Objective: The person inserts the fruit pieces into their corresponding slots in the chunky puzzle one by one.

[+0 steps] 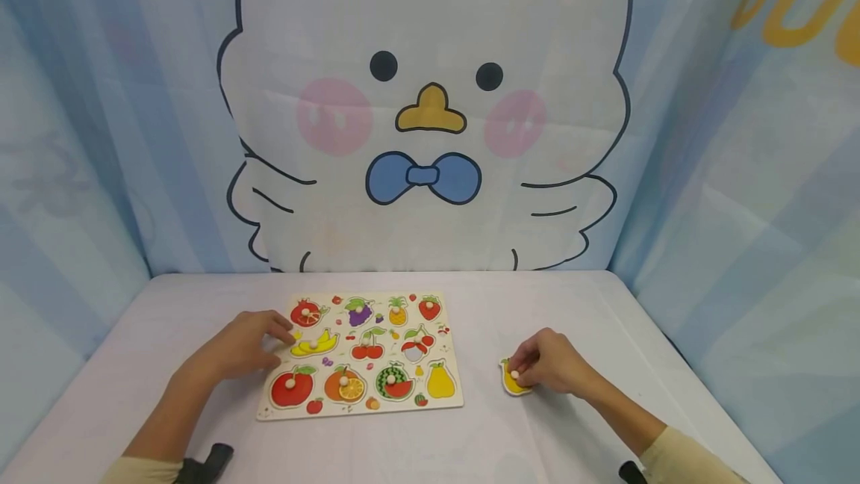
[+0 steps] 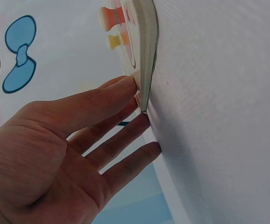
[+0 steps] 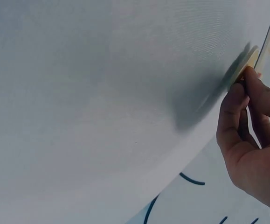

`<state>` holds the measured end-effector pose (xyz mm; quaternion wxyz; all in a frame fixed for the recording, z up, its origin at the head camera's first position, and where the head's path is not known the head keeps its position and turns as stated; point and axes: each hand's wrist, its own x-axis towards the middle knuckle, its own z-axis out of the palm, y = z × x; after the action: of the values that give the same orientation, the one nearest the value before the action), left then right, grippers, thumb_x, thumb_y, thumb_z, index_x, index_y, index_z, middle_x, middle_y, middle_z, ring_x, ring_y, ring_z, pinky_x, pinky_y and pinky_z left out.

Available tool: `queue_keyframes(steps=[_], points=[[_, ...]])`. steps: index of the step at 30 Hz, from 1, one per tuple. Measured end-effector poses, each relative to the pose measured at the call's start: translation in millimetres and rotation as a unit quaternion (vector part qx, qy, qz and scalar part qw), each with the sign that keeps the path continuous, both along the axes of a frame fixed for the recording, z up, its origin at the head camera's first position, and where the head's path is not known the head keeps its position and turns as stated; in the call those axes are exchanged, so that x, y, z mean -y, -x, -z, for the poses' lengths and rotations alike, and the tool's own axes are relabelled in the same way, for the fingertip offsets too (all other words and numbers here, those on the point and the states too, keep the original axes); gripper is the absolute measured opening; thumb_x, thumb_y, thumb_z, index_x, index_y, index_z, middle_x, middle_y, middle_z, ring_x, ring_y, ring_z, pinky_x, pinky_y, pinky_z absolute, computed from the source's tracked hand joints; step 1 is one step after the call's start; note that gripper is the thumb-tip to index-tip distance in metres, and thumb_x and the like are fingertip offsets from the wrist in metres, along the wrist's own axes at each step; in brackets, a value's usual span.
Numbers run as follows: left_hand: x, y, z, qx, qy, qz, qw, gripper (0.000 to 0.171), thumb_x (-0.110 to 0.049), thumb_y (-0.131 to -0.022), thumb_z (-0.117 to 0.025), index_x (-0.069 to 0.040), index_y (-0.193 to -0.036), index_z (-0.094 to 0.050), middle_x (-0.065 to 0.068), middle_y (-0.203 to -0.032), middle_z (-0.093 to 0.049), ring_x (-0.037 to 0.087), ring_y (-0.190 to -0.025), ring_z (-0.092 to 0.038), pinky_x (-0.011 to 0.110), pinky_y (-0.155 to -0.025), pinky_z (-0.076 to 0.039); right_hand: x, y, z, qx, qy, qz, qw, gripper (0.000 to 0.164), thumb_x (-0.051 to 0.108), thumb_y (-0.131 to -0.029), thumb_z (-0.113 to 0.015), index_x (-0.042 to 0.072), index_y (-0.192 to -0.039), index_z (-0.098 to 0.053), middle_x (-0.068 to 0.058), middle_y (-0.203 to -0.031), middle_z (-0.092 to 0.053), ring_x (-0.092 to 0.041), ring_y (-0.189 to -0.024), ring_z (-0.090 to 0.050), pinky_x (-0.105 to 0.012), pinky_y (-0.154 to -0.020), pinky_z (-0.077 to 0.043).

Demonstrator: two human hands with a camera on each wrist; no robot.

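Observation:
A wooden fruit puzzle board lies on the table at left of centre in the head view. My left hand is at its left edge. In the left wrist view the left thumb touches the board's edge, while the other fingers extend fairly straight beside it, some touching the table. Right of the board, my right hand pinches a yellow, pear-like puzzle piece by its side, and a pale knob shows on it. Seen from the right wrist, the piece is tilted between thumb and fingertips, close to the table.
A white cloth covers the table. On the board, a yellow pear picture shows no knob, while several other fruits have knobs. Behind stands a curtain printed with a cartoon bird, and blue-white curtains flank both sides.

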<state>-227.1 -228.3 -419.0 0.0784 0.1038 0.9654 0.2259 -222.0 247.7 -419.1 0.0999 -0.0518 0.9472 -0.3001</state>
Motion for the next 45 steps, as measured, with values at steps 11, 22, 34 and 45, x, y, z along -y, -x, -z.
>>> queue_keyframes(steps=[11,22,34,45], points=[[0,-2.6,1.5,-0.003,-0.001,-0.001,1.0000,0.030,-0.010,-0.073,-0.081,-0.012,-0.103,-0.075,0.011,-0.120,-0.061,0.040,-0.120,-0.046,0.058,-0.097,-0.043,29,1.0,-2.2,0.005,0.014,-0.058,0.998,0.013,0.006,-0.074,-0.081,0.015,-0.080,-0.074,0.004,-0.073,-0.066,-0.014,-0.065,-0.058,-0.025,-0.062,-0.054],[-2,-0.7,1.9,-0.009,-0.001,-0.001,1.0000,0.029,-0.010,-0.074,-0.081,-0.013,-0.102,-0.075,0.010,-0.119,-0.061,0.039,-0.120,-0.047,0.059,-0.097,-0.042,43,-0.5,-3.2,0.018,-0.001,-0.069,0.997,0.015,0.007,-0.072,-0.082,0.015,-0.080,-0.073,0.003,-0.070,-0.063,-0.014,-0.064,-0.056,-0.025,-0.060,-0.051],[-1,-2.5,2.5,-0.009,0.002,0.000,1.0000,0.028,-0.009,-0.073,-0.081,-0.013,-0.100,-0.075,0.010,-0.118,-0.062,0.039,-0.119,-0.049,0.057,-0.097,-0.044,48,-4.7,-1.4,0.017,-0.027,-0.051,0.998,0.016,0.014,-0.070,-0.085,0.016,-0.076,-0.070,0.002,-0.066,-0.060,-0.014,-0.060,-0.054,-0.025,-0.056,-0.049],[0,-0.3,2.8,-0.012,-0.001,0.004,0.9999,0.030,-0.010,-0.072,-0.082,-0.013,-0.101,-0.075,0.010,-0.119,-0.061,0.040,-0.120,-0.047,0.057,-0.096,-0.044,53,3.5,-12.9,0.007,-0.001,-0.117,0.993,0.011,0.014,-0.074,-0.082,0.018,-0.079,-0.073,0.005,-0.070,-0.064,-0.014,-0.065,-0.057,-0.024,-0.059,-0.052]])
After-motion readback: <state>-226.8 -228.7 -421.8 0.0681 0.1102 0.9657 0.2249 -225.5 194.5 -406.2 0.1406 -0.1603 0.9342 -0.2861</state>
